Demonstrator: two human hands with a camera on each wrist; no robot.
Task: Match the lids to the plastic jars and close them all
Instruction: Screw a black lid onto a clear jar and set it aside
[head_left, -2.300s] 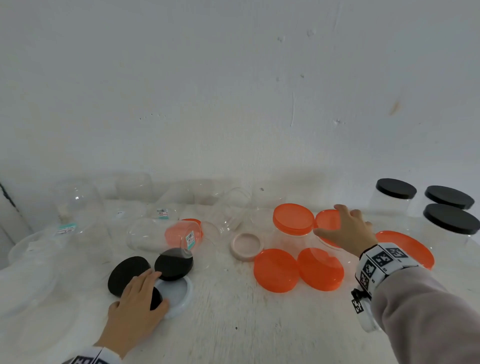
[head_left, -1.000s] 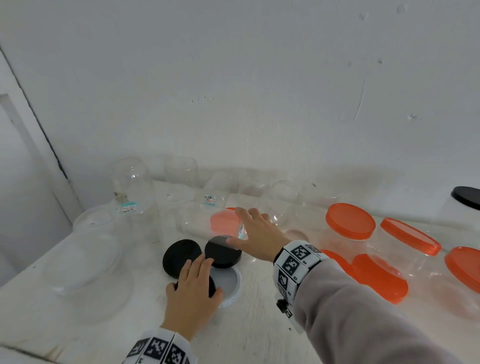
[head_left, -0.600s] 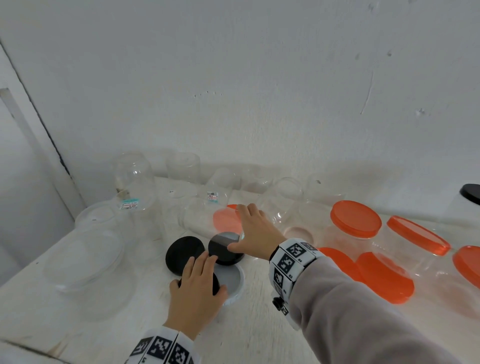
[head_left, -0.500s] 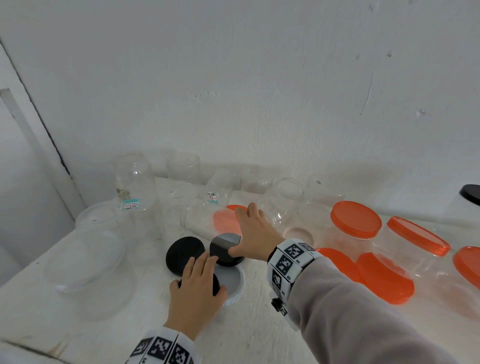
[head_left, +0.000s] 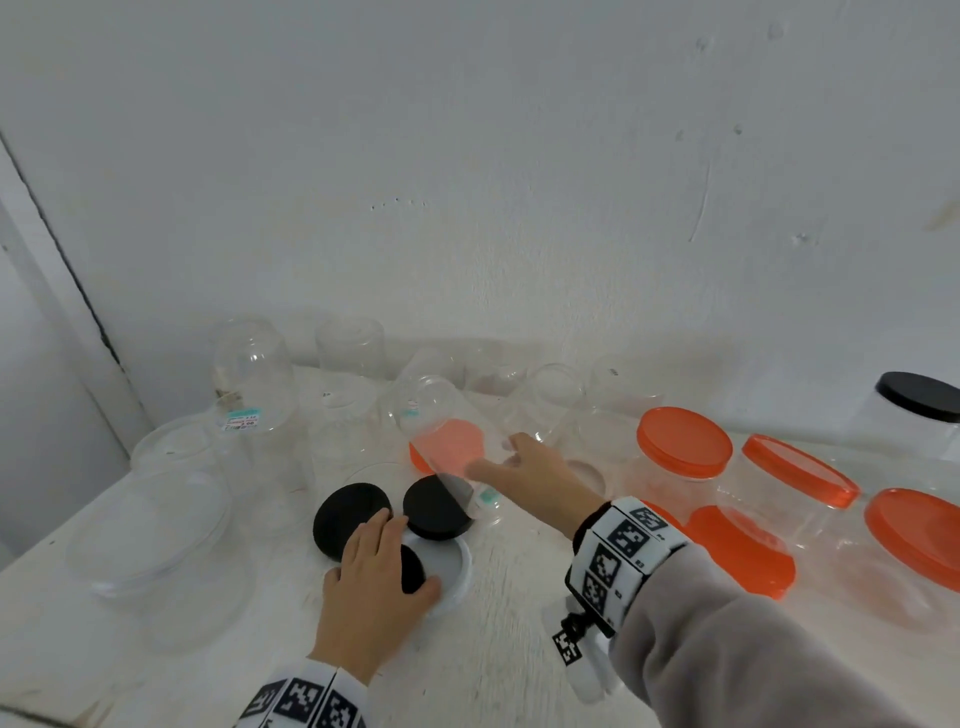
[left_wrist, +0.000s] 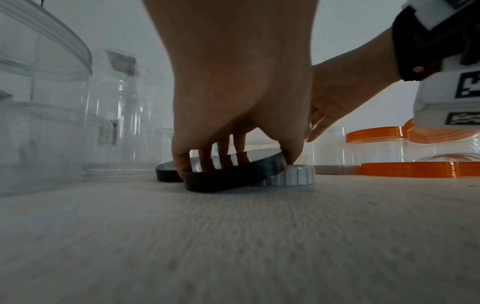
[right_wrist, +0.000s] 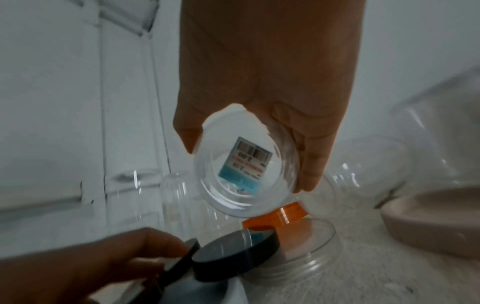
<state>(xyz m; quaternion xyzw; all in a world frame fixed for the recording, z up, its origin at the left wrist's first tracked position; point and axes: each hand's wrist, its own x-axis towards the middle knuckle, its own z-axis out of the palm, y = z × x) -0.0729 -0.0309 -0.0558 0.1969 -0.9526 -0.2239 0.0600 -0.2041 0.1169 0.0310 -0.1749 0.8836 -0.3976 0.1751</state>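
Working across from the left: a crowd of uncapped clear jars (head_left: 249, 374) stands at the back-left of the bench (head_left: 493, 649), against the wall.

Left hand (head_left: 371, 582): fingers curled over a black lid (left_wrist: 228, 172), gripping its rim. That lid sits tilted, one edge propped on a white ribbed lid (left_wrist: 298, 174). Two more black lids (head_left: 353, 512) lie just beside it.

Right hand (head_left: 535, 473): fingers and thumb wrapped round a small clear jar (right_wrist: 246, 174), held tilted off the bench with a price sticker showing through its base. Under it lie a larger jar on its side and an orange lid (right_wrist: 283, 214).

Far right: jars capped in orange (head_left: 683, 441), loose orange lids in front, one black-capped jar (head_left: 917, 395) at the edge.

My judgement on the step: pair this jar with the black lid.
- Stand the jar upright on bare bench first, mouth up.
- Lift the lid clear of the white one so nothing drags.
- Check mouth against lid before twisting; if it wobbles, try another.
- Seat flat, then turn; a cocked start will cross-thread.
- Thin plastic flexes, so grip low and lightly.
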